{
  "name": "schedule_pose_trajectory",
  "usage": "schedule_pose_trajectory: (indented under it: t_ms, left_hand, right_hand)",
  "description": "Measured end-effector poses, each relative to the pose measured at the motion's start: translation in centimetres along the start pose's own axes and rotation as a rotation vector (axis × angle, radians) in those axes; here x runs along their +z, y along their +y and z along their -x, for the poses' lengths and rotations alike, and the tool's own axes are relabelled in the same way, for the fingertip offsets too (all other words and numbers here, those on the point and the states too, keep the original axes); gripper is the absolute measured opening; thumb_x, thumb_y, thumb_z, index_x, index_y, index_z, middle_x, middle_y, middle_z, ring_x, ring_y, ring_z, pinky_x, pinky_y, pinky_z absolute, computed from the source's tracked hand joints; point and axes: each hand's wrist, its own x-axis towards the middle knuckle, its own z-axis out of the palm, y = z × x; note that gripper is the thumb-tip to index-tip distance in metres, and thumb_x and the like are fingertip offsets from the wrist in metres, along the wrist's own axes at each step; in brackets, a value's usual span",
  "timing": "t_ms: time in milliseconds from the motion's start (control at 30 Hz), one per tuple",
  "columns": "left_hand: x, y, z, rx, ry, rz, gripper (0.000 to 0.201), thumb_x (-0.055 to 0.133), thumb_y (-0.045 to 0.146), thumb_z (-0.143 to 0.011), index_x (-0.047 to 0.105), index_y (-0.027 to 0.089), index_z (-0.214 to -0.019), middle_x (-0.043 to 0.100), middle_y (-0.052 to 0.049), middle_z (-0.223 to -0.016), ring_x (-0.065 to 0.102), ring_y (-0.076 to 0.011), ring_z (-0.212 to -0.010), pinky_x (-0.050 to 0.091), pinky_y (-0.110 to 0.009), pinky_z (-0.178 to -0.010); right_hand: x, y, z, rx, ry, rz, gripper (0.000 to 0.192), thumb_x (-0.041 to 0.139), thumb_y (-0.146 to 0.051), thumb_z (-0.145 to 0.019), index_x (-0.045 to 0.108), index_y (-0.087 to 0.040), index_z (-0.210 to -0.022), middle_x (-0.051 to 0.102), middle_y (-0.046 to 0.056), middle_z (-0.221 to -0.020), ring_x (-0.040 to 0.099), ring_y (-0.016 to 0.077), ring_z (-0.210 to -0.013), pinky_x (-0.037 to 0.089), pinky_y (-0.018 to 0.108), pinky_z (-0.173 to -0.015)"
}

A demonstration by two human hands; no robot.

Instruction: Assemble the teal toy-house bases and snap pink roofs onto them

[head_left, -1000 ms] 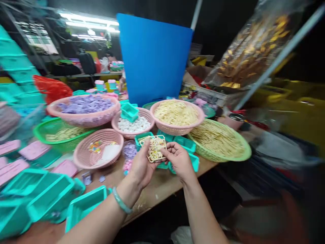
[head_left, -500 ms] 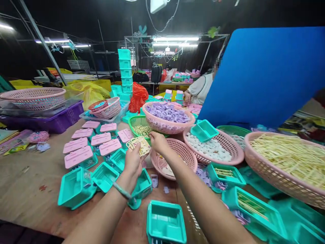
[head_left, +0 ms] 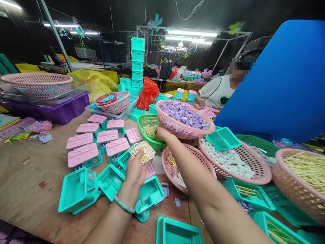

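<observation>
My left hand is closed around a small stack of flat cream plastic frames, with the thumb lying across the top. A pale green bangle circles that wrist. My right hand reaches over the edge of a green basket that holds more cream pieces. Its fingers curl downward; their tips and anything between them are hidden. Under my left hand stand open teal boxes. Just beyond, several teal boxes carry pink lids.
A pink basket of purple parts adjoins the green one. Below it sits another pink basket; white pieces fill one to its right. Yellow sticks lie far right. A blue panel partly hides a seated co-worker.
My right hand has moved from beside the stack to the green basket's edge. My left hand still holds the cream frames. The view has shifted, and more of the co-worker shows.
</observation>
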Motion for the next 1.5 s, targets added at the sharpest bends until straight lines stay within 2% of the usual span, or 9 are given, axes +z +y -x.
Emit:
schedule_pose_trajectory:
  t_ms: [300,467,600,700,800,933,1167,1333,1500]
  left_hand:
    - [-1.3,0.0,1.6,-0.036,-0.026,-0.014,0.013,0.056,0.008,-0.097,0.067,0.014,-0.099,0.078,-0.006,-0.09,0.075,-0.0174,-0.076,0.064,-0.035,-0.072]
    - [-2.7,0.7,3.5,-0.063,-0.103,-0.081,0.013,0.056,0.01,-0.096,0.068,0.011,-0.102,0.079,-0.009,-0.092,0.075,-0.0195,-0.075,0.065,-0.035,-0.067]
    - [-3.5,0.6,5.7,-0.161,-0.222,-0.166,0.017,0.058,0.009,-0.093,0.071,0.009,-0.104,0.079,-0.012,-0.091,0.075,-0.0209,-0.072,0.063,-0.032,-0.062]
    - [-3.5,-0.4,7.4,-0.281,-0.402,-0.169,0.026,0.053,0.024,-0.099,0.071,0.01,-0.109,0.079,-0.014,-0.097,0.076,-0.0232,-0.079,0.064,-0.035,-0.067]
    - [-3.4,-2.1,9.0,-0.29,-0.55,-0.175,0.038,0.059,0.045,-0.096,0.068,0.016,-0.118,0.078,-0.012,-0.104,0.076,-0.0247,-0.085,0.063,-0.036,-0.07]
    - [-3.4,-4.3,10.6,-0.105,-0.593,-0.274,0.043,0.079,0.034,-0.082,0.065,0.021,-0.122,0.075,-0.008,-0.113,0.072,-0.019,-0.084,0.058,-0.024,-0.059]
    - [-3.5,-5.7,12.2,-0.036,-0.7,-0.448,0.051,0.082,0.044,-0.078,0.067,0.018,-0.119,0.073,-0.008,-0.112,0.064,-0.0159,-0.081,0.05,-0.021,-0.053]
    - [-4.4,-4.7,11.8,-0.155,-0.845,-0.657,0.049,0.092,0.035,-0.065,0.074,0.013,-0.105,0.074,-0.006,-0.09,0.059,-0.0112,-0.068,0.045,-0.019,-0.052]
    - [-5.4,-4.7,10.5,-0.111,-0.56,-0.498,0.034,0.089,0.032,-0.068,0.075,0.015,-0.093,0.075,-0.004,-0.083,0.064,-0.0132,-0.066,0.046,-0.019,-0.052]
  right_hand:
    - [-0.1,0.6,5.0,-0.133,0.46,-0.204,0.017,0.06,-0.029,-0.099,0.073,-0.02,-0.096,0.074,0.009,-0.108,0.069,0.0222,-0.104,0.052,0.035,-0.092]
    - [-0.8,0.4,11.2,-0.27,0.697,-0.46,0.036,0.038,-0.035,-0.107,0.069,-0.021,-0.116,0.074,0.008,-0.106,0.069,0.0188,-0.094,0.051,0.028,-0.081]
    - [0.0,2.0,17.8,-0.584,0.379,-0.807,0.034,0.056,-0.047,-0.097,0.075,-0.019,-0.102,0.072,0.004,-0.086,0.065,0.0155,-0.072,0.051,0.027,-0.064]
    - [2.1,2.5,21.2,-0.705,0.288,-0.722,0.021,0.063,-0.036,-0.094,0.077,-0.02,-0.093,0.069,0.002,-0.082,0.063,0.0155,-0.075,0.05,0.029,-0.07]
    - [4.5,2.3,22.9,-0.64,0.537,-0.631,0.015,0.063,-0.029,-0.093,0.075,-0.022,-0.092,0.064,0.003,-0.087,0.062,0.0181,-0.084,0.05,0.033,-0.08]
    - [7.0,2.4,25.1,-0.366,0.852,-0.88,0.032,0.061,-0.039,-0.095,0.063,-0.026,-0.124,0.058,0.01,-0.127,0.054,0.0259,-0.125,0.045,0.044,-0.105]
    - [8.6,4.2,28.9,-0.201,0.219,-1.651,0.051,0.082,-0.05,-0.075,0.065,-0.026,-0.117,0.072,0.006,-0.117,0.069,0.0266,-0.104,0.058,0.038,-0.08]
    - [7.7,5.4,28.7,-0.157,0.209,-1.886,0.044,0.089,-0.036,-0.064,0.071,-0.021,-0.102,0.078,0.003,-0.097,0.072,0.0244,-0.094,0.059,0.037,-0.083]
    - [7.1,6.6,28.6,-0.068,0.376,-2.012,0.034,0.088,-0.031,-0.062,0.074,-0.023,-0.092,0.079,0.001,-0.102,0.071,0.0225,-0.102,0.06,0.034,-0.089]
